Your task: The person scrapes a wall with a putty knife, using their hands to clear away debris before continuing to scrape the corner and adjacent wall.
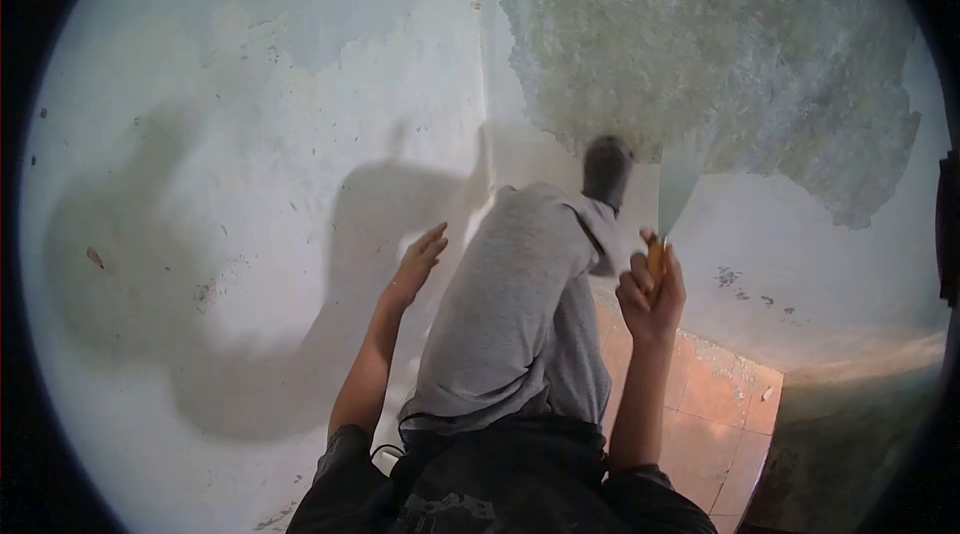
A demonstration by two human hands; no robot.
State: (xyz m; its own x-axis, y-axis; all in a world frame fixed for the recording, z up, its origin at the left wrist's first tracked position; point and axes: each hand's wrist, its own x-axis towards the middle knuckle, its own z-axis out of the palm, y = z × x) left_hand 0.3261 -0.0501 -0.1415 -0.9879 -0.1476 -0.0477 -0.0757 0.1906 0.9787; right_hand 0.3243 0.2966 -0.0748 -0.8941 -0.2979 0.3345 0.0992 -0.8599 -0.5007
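Note:
My right hand (651, 296) is closed around the orange-brown handle of a scraper (678, 189). Its broad, thin blade points up the wall and overlaps the lower edge of a bare grey-green patch (710, 44), where the paint is gone. To the left, my left hand (420, 260) holds nothing, fingers stretched out and a little apart, close to the white left wall (270, 264). Between my hands are my legs in grey trousers (505, 304), with one dark-shod foot (607, 170) raised against the right wall, near the scraper.
The two walls meet at a corner line (485, 84) ahead of me. Below right, orange floor tiles (700, 434) carry pale paint flakes (735, 371) and end at a dark edge. Dark marks (745, 284) dot the right wall. My shadow (260, 334) falls across the left wall.

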